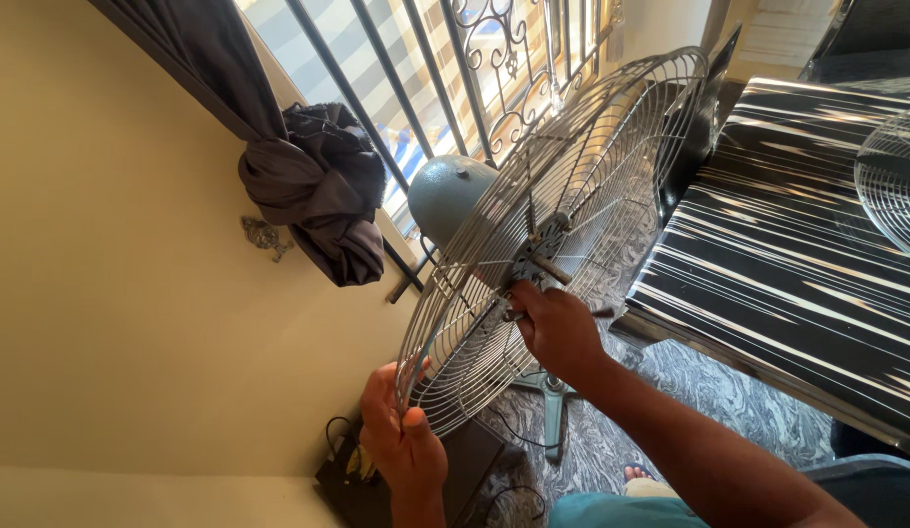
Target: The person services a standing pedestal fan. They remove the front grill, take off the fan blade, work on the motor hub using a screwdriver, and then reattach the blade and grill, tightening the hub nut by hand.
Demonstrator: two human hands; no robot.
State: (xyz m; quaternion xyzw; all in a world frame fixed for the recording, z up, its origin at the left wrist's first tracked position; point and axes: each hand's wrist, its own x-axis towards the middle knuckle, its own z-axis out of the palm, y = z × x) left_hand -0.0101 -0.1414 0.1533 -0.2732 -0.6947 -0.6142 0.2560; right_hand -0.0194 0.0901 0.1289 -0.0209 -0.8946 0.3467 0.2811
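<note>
Nearby, knotted curtain (313,191), striped table (797,264), left hand (404,440) gripping fan grille (572,176) rim, right hand (557,328) pinching hub.

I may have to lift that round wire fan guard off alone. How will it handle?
The wire guard is mostly air, so probably light. Its thin spokes may flex if squeezed. The left hand pinches its rim, the right hand works near the hub.

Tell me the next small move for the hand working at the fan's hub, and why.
Probably keep turning the small tool at the hub. The right hand pinches it beside the bare motor shaft, and the left hand grips the rim of the rear wire guard, steadying it. The guard sits against the motor housing, seemingly not yet free.
</note>
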